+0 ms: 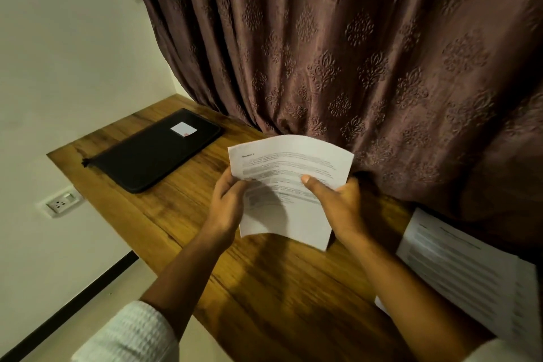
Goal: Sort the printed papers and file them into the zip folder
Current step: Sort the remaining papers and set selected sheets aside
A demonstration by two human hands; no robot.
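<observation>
Left hand [227, 203] and right hand [338, 200] both gripping printed papers [289, 185] above surface [182, 214], zip folder [152, 150] at 10 o'clock — more sheets [470, 273] at 4 o'clock

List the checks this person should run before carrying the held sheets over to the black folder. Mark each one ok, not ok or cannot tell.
1. Grip on the white printed sheets: left hand and right hand each hold a side edge. Ok.
2. Black rectangular zip folder open to take papers: it lies flat and looks zipped shut. Not ok.
3. Path across the brown wooden desk to the folder: bare wood. Ok.
4. Held sheets in order: only the top page shows. Cannot tell.
5. Second stack of printed papers sorted: text blurred. Cannot tell.
</observation>
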